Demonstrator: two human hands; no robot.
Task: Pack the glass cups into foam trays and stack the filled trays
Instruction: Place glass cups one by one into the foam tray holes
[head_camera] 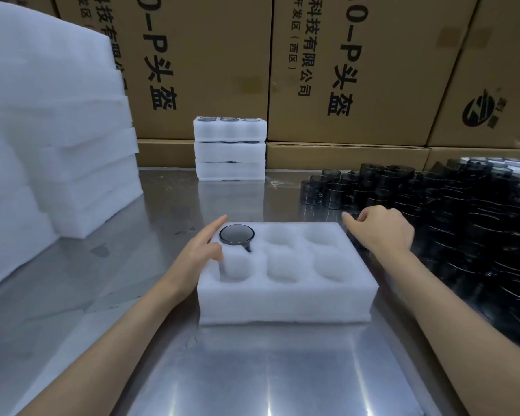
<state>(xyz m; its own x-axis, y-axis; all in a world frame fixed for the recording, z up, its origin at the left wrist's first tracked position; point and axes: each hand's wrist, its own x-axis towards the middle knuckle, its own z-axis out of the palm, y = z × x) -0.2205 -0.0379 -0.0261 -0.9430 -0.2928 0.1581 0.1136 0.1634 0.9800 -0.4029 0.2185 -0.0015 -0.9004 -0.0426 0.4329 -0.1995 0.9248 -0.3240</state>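
Six-pocket foam tray (285, 298) is sitting near-centre on the steel bench (252, 370). One dark glass cup (236, 234) is seated in the far-left pocket, handle pointing toward the near side; the other five pockets are showing bare foam.

Left hand (197, 256) is being rested against the tray's left wall, fingers (215, 225) straight and held together, index tip reaching past the far-left corner just beside the cup, thumb lying on the foam top near the cup handle. Nothing is being pinched by it.

Right hand (382, 228) is being held at the tray's far-right corner, at the near edge of the loose pile of dark glass cups (433, 202) on the right of the bench. Its fingers are curled with the index extended left; whether a cup is being gripped cannot be told, fingertips are hidden behind the knuckles.

Three filled trays (230, 148) are standing stacked at the far centre, cup rims showing in the top one. Blank foam stock (51, 139) is piled on the left. Printed cardboard cartons (357, 70) are lining the far side.
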